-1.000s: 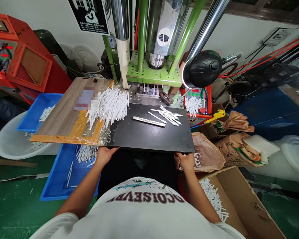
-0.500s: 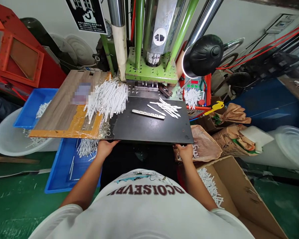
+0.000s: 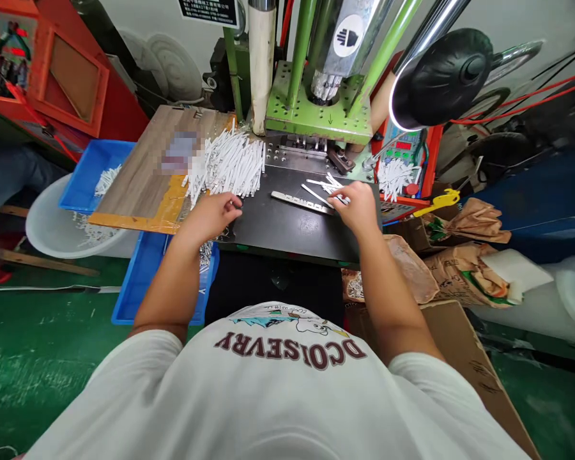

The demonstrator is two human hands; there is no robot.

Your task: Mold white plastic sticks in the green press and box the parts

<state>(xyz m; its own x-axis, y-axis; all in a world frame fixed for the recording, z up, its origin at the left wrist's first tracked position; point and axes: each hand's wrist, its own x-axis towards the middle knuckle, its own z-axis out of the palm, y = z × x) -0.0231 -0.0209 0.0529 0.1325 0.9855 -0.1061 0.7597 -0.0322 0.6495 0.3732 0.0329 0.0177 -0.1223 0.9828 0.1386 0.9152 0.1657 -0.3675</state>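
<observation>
We look down on a flat black board [image 3: 287, 236] butted against a wood-grain board [image 3: 144, 172] edged with orange tape [image 3: 148, 220], a heap of thin white strips [image 3: 230, 167] piled on the wood-grain board, and a long silver-grey bar [image 3: 299, 202] and a few loose white strips [image 3: 319, 189] lying on the black board.

White strips [image 3: 227, 167] on black plate [image 3: 278, 233]

A: How many grips over the black plate [image 3: 287, 239]?
B: Two, the left grip [image 3: 209, 217] and the right grip [image 3: 357, 206].
A: Crates?
B: Two blue crates, the upper [image 3: 96, 160] and the lower [image 3: 163, 287], plus one white tub [image 3: 52, 236].
A: Metal bars?
B: One metal bar [image 3: 299, 202]. The white sticks [image 3: 230, 165] are too many to count.
</observation>
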